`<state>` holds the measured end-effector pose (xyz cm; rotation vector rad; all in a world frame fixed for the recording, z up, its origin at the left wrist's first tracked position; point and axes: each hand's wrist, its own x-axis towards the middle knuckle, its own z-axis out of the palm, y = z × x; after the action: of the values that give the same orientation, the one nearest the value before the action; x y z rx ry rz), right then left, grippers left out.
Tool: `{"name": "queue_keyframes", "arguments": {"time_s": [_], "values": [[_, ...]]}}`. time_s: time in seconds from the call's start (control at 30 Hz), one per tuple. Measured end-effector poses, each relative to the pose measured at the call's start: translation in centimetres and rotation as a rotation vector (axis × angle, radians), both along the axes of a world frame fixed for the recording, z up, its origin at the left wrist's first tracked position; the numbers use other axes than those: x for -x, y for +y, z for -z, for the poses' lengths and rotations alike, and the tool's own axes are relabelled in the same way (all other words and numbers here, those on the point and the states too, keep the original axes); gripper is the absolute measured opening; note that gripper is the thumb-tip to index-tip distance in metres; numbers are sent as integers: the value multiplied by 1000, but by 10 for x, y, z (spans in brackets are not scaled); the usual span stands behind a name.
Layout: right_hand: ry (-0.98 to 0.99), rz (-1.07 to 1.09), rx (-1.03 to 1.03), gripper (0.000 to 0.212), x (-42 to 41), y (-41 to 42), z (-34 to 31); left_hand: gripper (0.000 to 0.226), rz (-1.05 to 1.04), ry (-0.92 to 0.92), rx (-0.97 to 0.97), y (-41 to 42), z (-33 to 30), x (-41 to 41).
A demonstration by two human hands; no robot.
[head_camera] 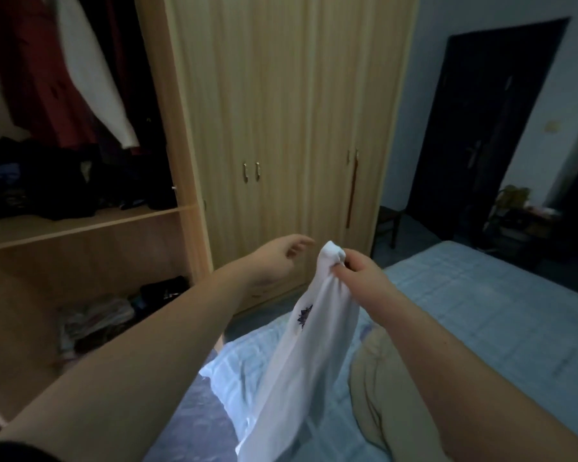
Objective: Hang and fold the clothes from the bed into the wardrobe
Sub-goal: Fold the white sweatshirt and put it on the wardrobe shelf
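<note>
Two bare arms reach forward over the bed, which has a pale blue checked cover. The right hand pinches the bunched top of a white shirt between thumb and fingers, its grip closed on the cloth. The shirt hangs down from that pinch in a long drape toward the lower edge of the view, with a small dark print on its front. Its lower part hangs over the near corner of the bed; whether it touches the cover cannot be told. The left hand is held just left of the shirt's top, apart from it, fingers loosely spread and holding nothing, so its grip is open.

Beside the shirt on the right, a beige garment lies crumpled on the bed, partly hidden under the right forearm.

Behind the hands stands a light wood wardrobe. Its middle doors are shut, with two small handles side by side. The left section is open: a red garment and a white garment hang in the upper part, and dark clothes are piled on the shelf under them. Lower down, more folded clothes lie in the bottom compartment, blurred and dim.

At the far right a dark door stands in a pale wall, and near it is a cluttered low stand, too dark to make out.
</note>
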<state>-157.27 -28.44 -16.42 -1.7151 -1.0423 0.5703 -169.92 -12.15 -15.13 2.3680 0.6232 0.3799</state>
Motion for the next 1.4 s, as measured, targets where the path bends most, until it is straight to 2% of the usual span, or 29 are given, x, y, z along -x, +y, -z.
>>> {"name": "queue_keyframes", "arguments": {"time_s": [0.07, 0.13, 0.2, 0.27, 0.37, 0.47, 0.57, 0.7, 0.83, 0.97, 1.07, 1.17, 1.3, 1.33, 1.4], "values": [[-14, 15, -21, 17, -13, -24, -2, 66, 87, 94, -1, -6, 13, -22], [-22, 21, -52, 16, -24, -49, -6, 71, 236, 143, 113, -17, 27, -46], [-9, 37, -70, 16, -34, -75, -10, 64, 359, 224, 183, -34, 36, -72], [30, 49, -84, 16, -45, -100, -13, 47, 449, 321, 165, -56, 40, -93], [140, 148, -158, 20, -66, -139, -16, 37, 552, 413, 235, -88, 48, -122], [241, 239, -228, 21, -84, -179, -18, 34, 605, 355, 241, -118, 59, -149], [135, 315, -224, 17, -100, -217, -23, 16, 554, 194, 204, -143, 64, -171], [15, 483, -181, 11, -128, -267, -32, 23, 399, -127, 30, -160, 54, -189], [-71, 626, -97, 19, -156, -299, -24, 26, 399, -236, 23, -162, 36, -201], [-116, 655, 20, 18, -172, -304, -8, 31, 496, -177, 57, -169, 33, -210], [-168, 663, 85, 14, -174, -303, -5, 27, 481, -19, 59, -168, 49, -215], [-340, 661, 195, 8, -181, -305, 2, 12, 480, 119, -130, -161, 62, -218], [-464, 580, 391, 6, -192, -312, 14, 36, 381, 197, -214, -151, 76, -219], [-459, 569, 437, 5, -195, -315, 17, 38, 345, 168, -130, -148, 78, -217], [-409, 554, 473, 9, -200, -323, 24, 30, 287, 85, 201, -145, 84, -214]]}}
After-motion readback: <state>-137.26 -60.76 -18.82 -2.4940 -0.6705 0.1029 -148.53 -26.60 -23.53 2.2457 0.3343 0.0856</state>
